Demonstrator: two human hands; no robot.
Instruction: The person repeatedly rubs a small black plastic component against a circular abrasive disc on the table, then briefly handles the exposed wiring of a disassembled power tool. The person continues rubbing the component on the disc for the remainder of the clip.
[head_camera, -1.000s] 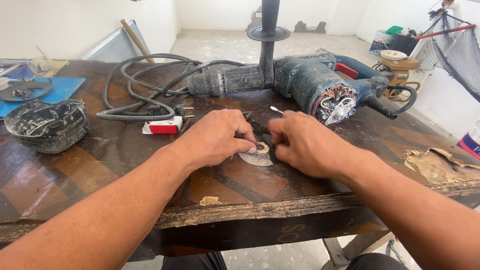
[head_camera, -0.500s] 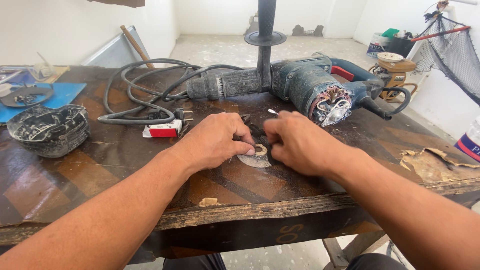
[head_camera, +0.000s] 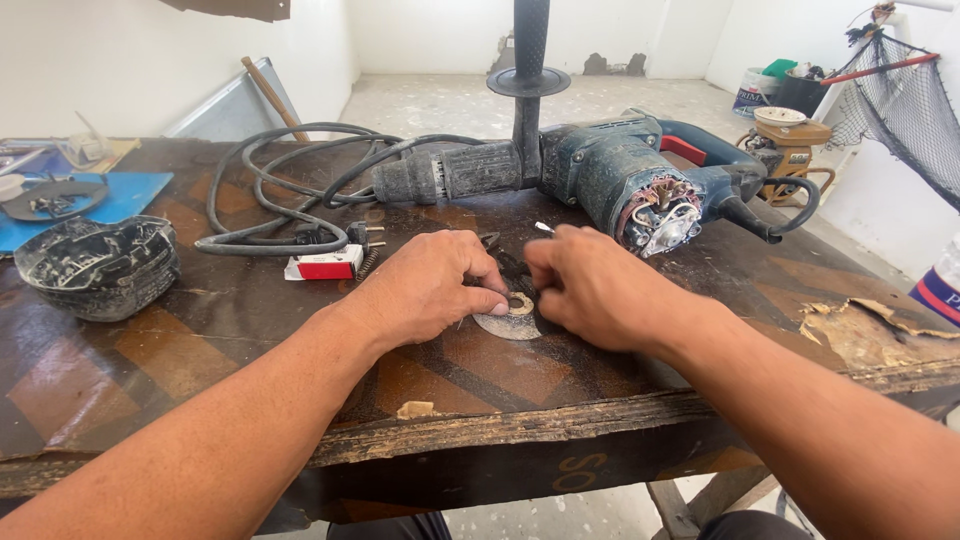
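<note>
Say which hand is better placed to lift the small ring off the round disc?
Left, probably. The left hand has its thumb tip touching the small ring on the round disc, with that side open. The right hand curls over the far side, fingertips hidden, so its grip cannot be judged.

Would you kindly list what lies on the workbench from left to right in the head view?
Black housing cover → red and white box → left hand → grey disc → right hand → rotary hammer's open motor end.

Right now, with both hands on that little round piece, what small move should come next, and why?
Probably lift the small ring off the grey disc: the left hand pins the disc flat to the table while the right hand works beside it.
</note>
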